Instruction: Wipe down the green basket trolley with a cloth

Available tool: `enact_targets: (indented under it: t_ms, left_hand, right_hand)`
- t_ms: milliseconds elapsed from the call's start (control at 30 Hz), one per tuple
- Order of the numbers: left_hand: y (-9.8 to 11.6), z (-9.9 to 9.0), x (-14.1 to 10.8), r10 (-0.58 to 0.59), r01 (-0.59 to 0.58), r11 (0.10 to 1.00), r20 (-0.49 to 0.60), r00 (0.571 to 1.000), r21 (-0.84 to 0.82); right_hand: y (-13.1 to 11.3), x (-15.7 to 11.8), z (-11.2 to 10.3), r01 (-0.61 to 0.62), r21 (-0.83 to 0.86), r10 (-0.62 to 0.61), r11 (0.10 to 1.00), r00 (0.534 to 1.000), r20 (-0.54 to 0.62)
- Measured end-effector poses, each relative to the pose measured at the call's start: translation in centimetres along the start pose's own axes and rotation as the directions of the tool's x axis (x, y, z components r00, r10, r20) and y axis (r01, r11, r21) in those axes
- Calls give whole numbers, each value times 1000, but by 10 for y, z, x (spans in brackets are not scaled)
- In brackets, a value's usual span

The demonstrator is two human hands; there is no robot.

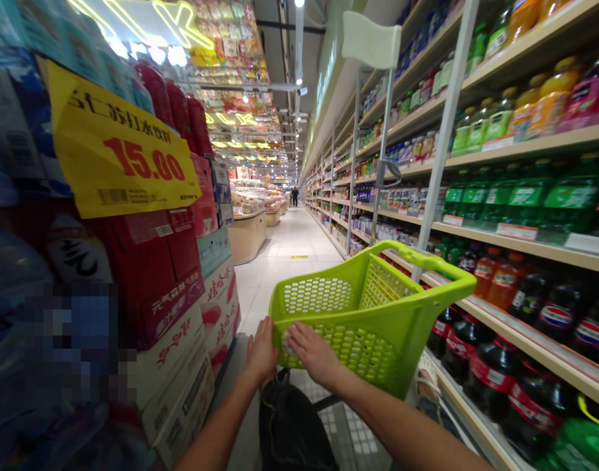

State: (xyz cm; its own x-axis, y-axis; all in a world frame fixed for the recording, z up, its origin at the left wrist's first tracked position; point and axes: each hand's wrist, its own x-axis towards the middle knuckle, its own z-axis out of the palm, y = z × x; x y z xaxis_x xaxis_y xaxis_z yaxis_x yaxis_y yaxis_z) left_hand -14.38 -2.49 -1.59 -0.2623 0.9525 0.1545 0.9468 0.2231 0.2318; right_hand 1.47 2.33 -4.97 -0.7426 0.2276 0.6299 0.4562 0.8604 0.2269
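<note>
A bright green plastic shopping cart point(358, 320) with perforated sides stands across the aisle, its handle end toward the right-hand shelves. My left hand point(263, 353) is at the cart's near left corner, fingers stretched forward along its end wall. Just to the right, my right hand point(312, 353) lies against the perforated side, fingers extended and fairly flat. Neither hand has loose goods in it. Below them is dark cloth point(292, 425), perhaps clothing or a bag; I cannot tell which.
Stacked drink cartons point(182, 366) rise close on the left, under a yellow price sign point(127, 144). Shelves of bottles point(520, 281) line the right. A sandalled foot point(427, 383) shows beside the cart. The pale tiled aisle point(294, 235) runs ahead toward distant people point(294, 196).
</note>
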Motion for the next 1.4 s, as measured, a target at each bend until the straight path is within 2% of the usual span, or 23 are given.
enact_targets:
  t_ms: [67, 267, 467, 667, 833, 900, 1033, 1200, 1267, 1400]
  left_hand:
    - [9, -1, 1, 21, -21, 1000, -35, 999, 5]
    - [44, -3, 5, 197, -196, 980, -56, 979, 26]
    - [81, -4, 5, 272, -270, 962, -50, 961, 44]
    - [114, -8, 2, 366, -365, 928, 4, 931, 77]
    - [131, -1, 1, 385, -385, 918, 22, 923, 99]
    - [137, 3, -2, 401, -401, 911, 28, 916, 99]
    - [147, 9, -5, 435, -439, 895, 59, 898, 80]
    - [157, 11, -4, 404, -407, 910, 56, 913, 74]
    - [160, 11, -5, 386, -389, 919, 49, 921, 71]
    - [162, 11, -3, 391, -393, 917, 51, 919, 68]
  right_hand:
    - [11, -6, -6, -44, -28, 43, 999, 998, -40]
    - [28, -62, -5, -25, -61, 26, 998, 999, 26]
    - [55, -61, -39, -141, -159, 120, 977, 983, -136]
    - [63, -99, -36, -78, -191, 63, 978, 995, -80]
    - [77, -95, -63, -193, -244, 152, 950, 973, -176]
    - [82, -101, -64, -220, -262, 167, 940, 963, -210]
    - [83, -124, -57, -155, -253, 111, 955, 977, -180]
    - [94, -113, -86, -266, -247, 208, 932, 949, -236]
    - [103, -113, -93, -275, -270, 208, 923, 945, -251]
    - [113, -140, -90, -229, -340, 157, 912, 961, -228]
